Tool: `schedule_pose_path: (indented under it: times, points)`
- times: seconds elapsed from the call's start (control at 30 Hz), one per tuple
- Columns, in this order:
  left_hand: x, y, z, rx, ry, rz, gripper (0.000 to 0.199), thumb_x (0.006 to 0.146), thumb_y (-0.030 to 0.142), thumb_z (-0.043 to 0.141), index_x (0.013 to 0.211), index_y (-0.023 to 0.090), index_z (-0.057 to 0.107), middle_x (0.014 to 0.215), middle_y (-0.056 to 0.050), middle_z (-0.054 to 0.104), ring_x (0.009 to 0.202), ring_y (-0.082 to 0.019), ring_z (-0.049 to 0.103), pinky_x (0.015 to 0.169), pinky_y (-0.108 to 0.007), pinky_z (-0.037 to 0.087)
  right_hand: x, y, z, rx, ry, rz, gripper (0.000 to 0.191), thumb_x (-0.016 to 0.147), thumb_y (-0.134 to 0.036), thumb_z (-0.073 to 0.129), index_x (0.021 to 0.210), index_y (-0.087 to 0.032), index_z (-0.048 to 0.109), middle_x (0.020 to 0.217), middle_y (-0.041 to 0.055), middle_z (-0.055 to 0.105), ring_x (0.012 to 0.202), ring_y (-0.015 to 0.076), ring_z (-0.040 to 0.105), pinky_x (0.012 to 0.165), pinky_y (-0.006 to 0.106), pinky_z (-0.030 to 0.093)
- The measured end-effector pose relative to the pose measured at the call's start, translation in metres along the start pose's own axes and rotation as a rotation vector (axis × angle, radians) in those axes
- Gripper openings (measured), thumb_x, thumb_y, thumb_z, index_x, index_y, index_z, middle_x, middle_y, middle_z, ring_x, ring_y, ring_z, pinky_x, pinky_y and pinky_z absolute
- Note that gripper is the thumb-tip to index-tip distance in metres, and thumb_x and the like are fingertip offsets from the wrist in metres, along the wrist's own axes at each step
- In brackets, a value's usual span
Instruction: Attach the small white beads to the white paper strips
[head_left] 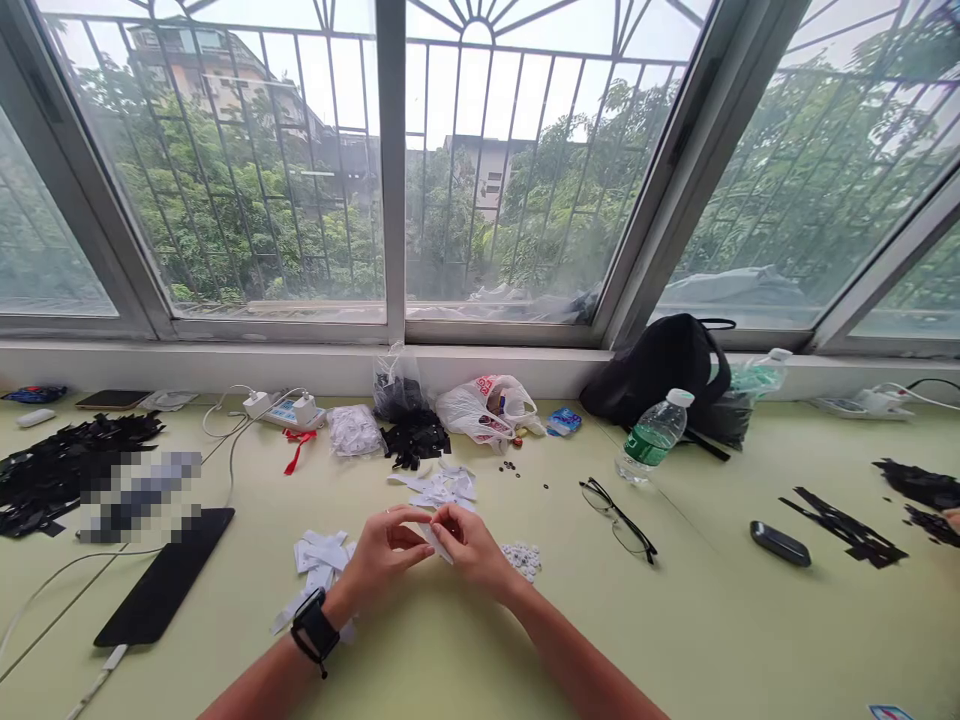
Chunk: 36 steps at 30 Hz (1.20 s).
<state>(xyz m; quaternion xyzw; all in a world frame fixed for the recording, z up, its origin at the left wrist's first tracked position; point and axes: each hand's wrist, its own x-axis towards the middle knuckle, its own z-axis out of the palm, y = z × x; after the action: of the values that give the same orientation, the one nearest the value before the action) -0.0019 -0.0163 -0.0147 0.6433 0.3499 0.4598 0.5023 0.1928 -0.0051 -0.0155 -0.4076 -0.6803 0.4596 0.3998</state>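
Note:
My left hand (pixel 382 560), with a black watch on its wrist, pinches one end of a small white strip (pixel 437 543). The fingers of my right hand (pixel 472 555) are closed on the same strip, close beside the left fingertips. White strips (pixel 319 560) lie in a loose pile left of my left hand, partly behind the wrist. Another pile of white strips (pixel 442 484) lies just beyond both hands. Small white round pieces (pixel 523 560) are heaped right of my right hand. A few small dark rings (pixel 510 467) are scattered farther back.
Glasses (pixel 621 520), a water bottle (pixel 652 440) and a black bag (pixel 660 370) stand or lie to the right. Black strips (pixel 67 460) and a black tablet (pixel 166 578) with a cable are left. Plastic bags (pixel 491 408) line the window side. Another person's fingers (pixel 952 520) show far right.

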Motion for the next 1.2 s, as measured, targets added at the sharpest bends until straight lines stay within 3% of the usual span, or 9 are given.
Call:
schedule_pose_path:
  times: [0.27,0.43,0.77,1.2]
  points:
    - [0.002,0.001,-0.003,0.067,0.043,0.037,0.02,0.089,0.033,0.075,0.101,0.018,0.08,0.103,-0.01,0.075,0.085,-0.021,0.073,0.078,-0.032,0.061,-0.001,-0.005,0.004,0.134,-0.011,0.049,0.029,0.094,-0.048,0.063,0.09,-0.019,0.062,0.074,-0.0009,0.058,0.065,0.015,0.055,0.062,0.028,0.044]
    - [0.001,0.004,0.001,0.075,0.035,0.046,0.021,0.088,0.033,0.076,0.102,0.018,0.08,0.1,-0.009,0.077,0.083,-0.021,0.072,0.079,-0.033,0.06,-0.001,-0.001,0.007,0.099,0.062,0.007,0.027,0.092,-0.045,0.066,0.09,-0.018,0.066,0.079,0.001,0.063,0.069,0.0152,0.056,0.063,0.027,0.045]
    - [0.0,0.011,0.003,0.2,0.064,0.107,0.014,0.089,0.03,0.074,0.093,0.019,0.081,0.089,-0.008,0.075,0.077,-0.019,0.071,0.072,-0.03,0.058,0.003,0.002,0.007,0.294,-0.029,0.065,0.044,0.082,-0.058,0.077,0.098,-0.019,0.066,0.082,0.0031,0.07,0.07,0.0172,0.064,0.065,0.03,0.054]
    - [0.0,0.008,0.001,0.178,0.152,0.055,0.018,0.086,0.035,0.076,0.089,0.017,0.078,0.088,-0.008,0.08,0.081,-0.023,0.075,0.077,-0.034,0.061,-0.002,-0.011,0.003,0.326,-0.039,0.055,0.044,0.077,-0.055,0.084,0.097,-0.019,0.069,0.09,0.0047,0.071,0.085,0.0218,0.068,0.076,0.035,0.055]
